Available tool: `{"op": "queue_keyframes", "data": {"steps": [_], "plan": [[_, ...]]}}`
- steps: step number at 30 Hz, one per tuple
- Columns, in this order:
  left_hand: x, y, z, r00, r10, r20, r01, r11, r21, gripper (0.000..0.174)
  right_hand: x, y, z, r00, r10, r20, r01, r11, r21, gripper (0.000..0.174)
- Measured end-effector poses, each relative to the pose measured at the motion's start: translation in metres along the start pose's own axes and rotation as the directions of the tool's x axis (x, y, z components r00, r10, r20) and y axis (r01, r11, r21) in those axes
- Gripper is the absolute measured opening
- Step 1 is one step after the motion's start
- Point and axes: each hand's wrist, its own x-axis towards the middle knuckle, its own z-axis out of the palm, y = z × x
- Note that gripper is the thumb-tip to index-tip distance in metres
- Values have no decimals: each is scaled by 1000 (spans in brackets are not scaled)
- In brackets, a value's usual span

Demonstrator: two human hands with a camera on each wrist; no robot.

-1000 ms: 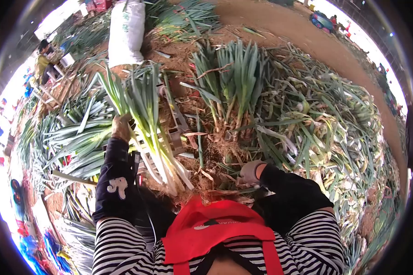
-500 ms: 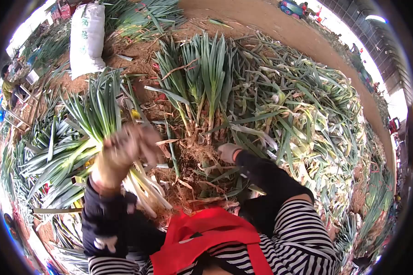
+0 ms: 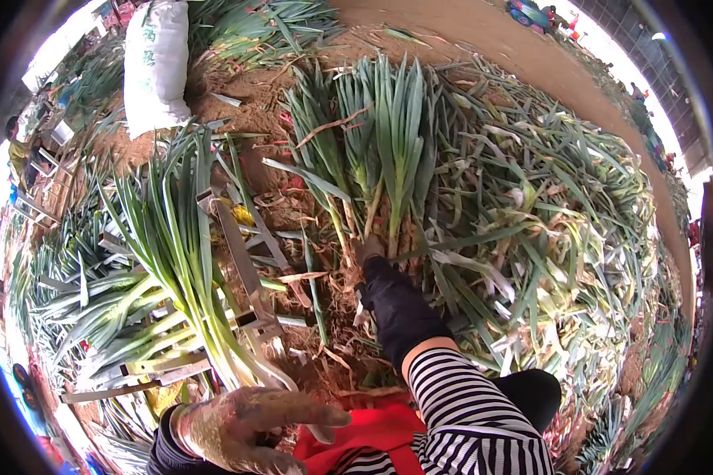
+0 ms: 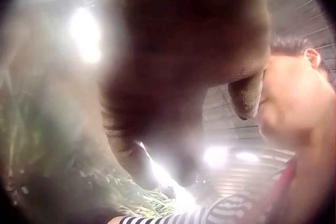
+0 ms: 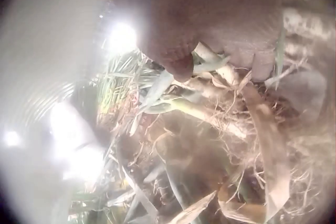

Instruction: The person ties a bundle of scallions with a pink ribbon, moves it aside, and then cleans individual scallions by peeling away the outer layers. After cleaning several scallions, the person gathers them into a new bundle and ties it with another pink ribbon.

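Observation:
My left hand [image 3: 249, 423], in a soiled glove, hovers low in front of my body with fingers extended and nothing in them. Just beyond it, a bunch of peeled green onions [image 3: 186, 269] with white stems lies slanted across a frame [image 3: 249, 281]. My right hand [image 3: 370, 249] reaches forward to the foot of the upright, unpeeled green onions [image 3: 400, 142]. In the right wrist view, its gloved fingers [image 5: 178, 66] curl round a green onion stalk [image 5: 210, 56] just above the stringy roots; part of the grip is hidden.
Discarded leaves and peelings [image 3: 562, 214] form a broad heap on the right. A full white sack [image 3: 157, 71] stands at the back left, near more green onions [image 3: 269, 32]. Further green onions [image 3: 111, 309] lie to the left. Beyond the heap runs bare ground [image 3: 467, 47].
My left hand has let go of the peeled green onions, leaving them on the frame, and drawn back toward my body. My right hand has moved forward to the upright green onions.

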Motion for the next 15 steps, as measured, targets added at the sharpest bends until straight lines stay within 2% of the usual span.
{"op": "queue_keyframes", "data": {"steps": [1,2,4,6,7,8,9,10,11,12,14,15], "plan": [[0,-1,-3,999,-41,1,41,999,6,64,-32,-18,-20,985,167,32,-170,968,185,69],[-1,-3,-7,999,-43,-3,43,999,15,64,-61,-48,-53,943,318,97,-332,874,354,72],[-5,-6,-12,981,-179,-72,175,983,-57,64,-53,-52,-59,953,297,65,-300,888,349,74],[-6,-4,-16,979,-160,-130,152,986,-71,61,-44,-50,-70,966,252,63,-249,828,502,72],[-5,-1,-16,947,-252,-199,238,967,-94,57,-32,-43,-70,997,-2,-80,20,973,230,58],[-4,1,-16,903,-341,-262,318,940,-124,54,-36,-39,-87,972,-94,-215,179,891,418,50],[-5,1,-14,890,-317,-328,313,947,-66,51,-53,-41,-113,921,-153,-358,344,752,562,42],[-4,0,-13,894,-305,-328,301,951,-63,51,-116,-83,-179,945,111,-309,278,230,933,31],[-2,-2,-11,883,-301,-361,266,953,-145,49,-164,-96,-223,947,39,-319,317,50,947,31],[-1,-4,-9,869,-301,-393,227,948,-224,47,-191,-98,-246,925,26,-380,380,-15,925,31],[4,-9,-7,878,-276,-391,196,953,-231,43,-246,-97,-273,819,-108,-564,564,-33,825,27],[8,-11,-6,885,-269,-380,203,958,-204,42,-260,-96,-265,833,-81,-548,545,-48,837,28]]}}
